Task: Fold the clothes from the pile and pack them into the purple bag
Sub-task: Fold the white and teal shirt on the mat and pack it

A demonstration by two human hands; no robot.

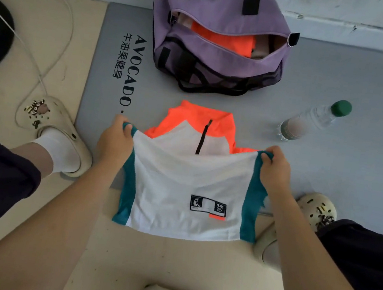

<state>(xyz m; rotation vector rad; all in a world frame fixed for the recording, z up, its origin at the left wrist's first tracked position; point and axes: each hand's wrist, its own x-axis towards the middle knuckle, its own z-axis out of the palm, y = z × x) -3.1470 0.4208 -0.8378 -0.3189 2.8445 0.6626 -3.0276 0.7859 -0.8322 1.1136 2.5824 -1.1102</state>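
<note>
Your left hand [114, 141] and right hand [274, 167] each pinch a teal corner of the white jersey [190, 184], lifting its hem above the grey mat [330, 164]. Let one corner slip and the fold likely skews. Beyond, the purple bag [222, 60] lies unzipped.

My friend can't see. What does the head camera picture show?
Two hands, left hand and right hand, grip the hem corners of a white, teal and orange shirt, folding it over a grey mat. Beyond it sits an open purple bag holding orange clothing, with a water bottle lying nearby.
</note>
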